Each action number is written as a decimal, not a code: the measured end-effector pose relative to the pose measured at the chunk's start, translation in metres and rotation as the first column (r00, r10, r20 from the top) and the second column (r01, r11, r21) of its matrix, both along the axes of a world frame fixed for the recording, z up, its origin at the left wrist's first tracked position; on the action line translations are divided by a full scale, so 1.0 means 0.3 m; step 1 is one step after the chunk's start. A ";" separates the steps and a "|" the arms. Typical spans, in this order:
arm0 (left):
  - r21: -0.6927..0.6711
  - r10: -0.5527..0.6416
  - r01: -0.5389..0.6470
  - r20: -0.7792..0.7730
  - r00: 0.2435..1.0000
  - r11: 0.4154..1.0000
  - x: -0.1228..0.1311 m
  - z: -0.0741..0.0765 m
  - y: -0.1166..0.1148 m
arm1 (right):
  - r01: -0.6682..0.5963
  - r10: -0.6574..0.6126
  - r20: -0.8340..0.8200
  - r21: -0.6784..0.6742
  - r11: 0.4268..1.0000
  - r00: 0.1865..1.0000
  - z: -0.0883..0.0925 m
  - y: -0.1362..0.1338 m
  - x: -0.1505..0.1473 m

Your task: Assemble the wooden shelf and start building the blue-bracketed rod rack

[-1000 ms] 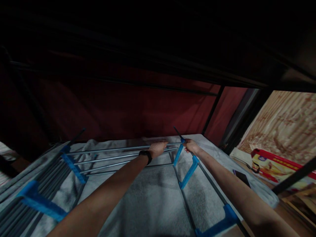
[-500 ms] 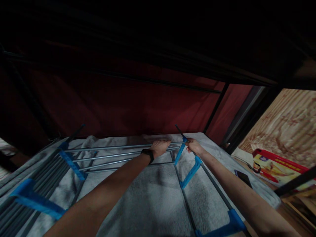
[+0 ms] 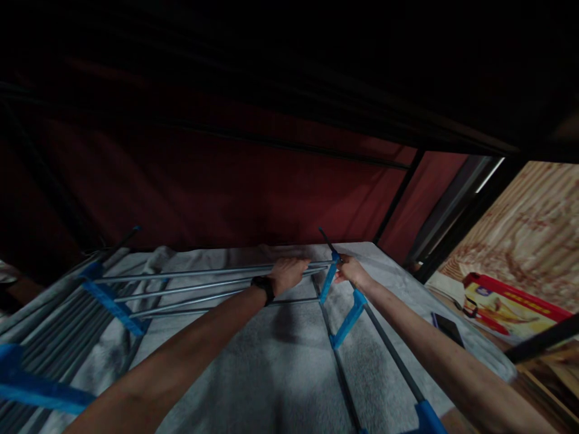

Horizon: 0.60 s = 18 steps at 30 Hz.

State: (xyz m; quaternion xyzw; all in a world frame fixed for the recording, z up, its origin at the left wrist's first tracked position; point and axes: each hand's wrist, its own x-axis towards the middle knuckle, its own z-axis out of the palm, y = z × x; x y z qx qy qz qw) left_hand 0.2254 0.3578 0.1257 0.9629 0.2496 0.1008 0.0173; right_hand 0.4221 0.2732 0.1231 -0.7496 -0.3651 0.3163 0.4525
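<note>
A rack frame of thin grey metal tubes (image 3: 181,290) and blue plastic connectors lies on a pale bedcover. My left hand (image 3: 289,274), with a black band on the wrist, is wrapped over the rear tubes close to their right end. Just right of it, my right hand (image 3: 351,271) has its fingers closed at the right-hand blue connector (image 3: 329,278), where the tubes meet it; the fingertips are partly hidden. A second blue connector (image 3: 348,320) sits nearer on the right side post. The left ends of the tubes run to another blue connector (image 3: 113,306).
Several loose grey tubes (image 3: 58,328) lie at the left on the pale bedcover (image 3: 271,361). A phone (image 3: 447,328) rests at the right edge, beside a red and yellow box (image 3: 511,307). Dark bed posts and a red curtain (image 3: 253,187) enclose the back.
The left end of the frame has shifted left and slightly toward me. Both hands have moved slightly left, keeping their places on the tubes and connector.
</note>
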 end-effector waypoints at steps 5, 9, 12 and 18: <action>0.007 0.026 -0.026 0.005 1.000 1.000 0.009 -0.015 -0.004 | 0.008 -0.008 0.012 -0.026 1.000 1.000 0.001 0.000 -0.005; 0.005 0.030 -0.030 0.005 1.000 1.000 0.012 -0.024 0.002 | 0.024 -0.022 0.033 -0.041 0.999 0.999 -0.007 0.008 -0.003; 0.026 0.005 -0.005 0.003 1.000 1.000 0.013 -0.024 0.008 | 0.034 -0.034 -0.003 -0.034 0.999 0.999 -0.007 0.009 0.004; 0.063 0.013 -0.012 -0.008 1.000 0.998 0.027 -0.020 -0.009 | 0.031 -0.031 0.002 -0.037 0.999 1.000 0.003 -0.012 0.041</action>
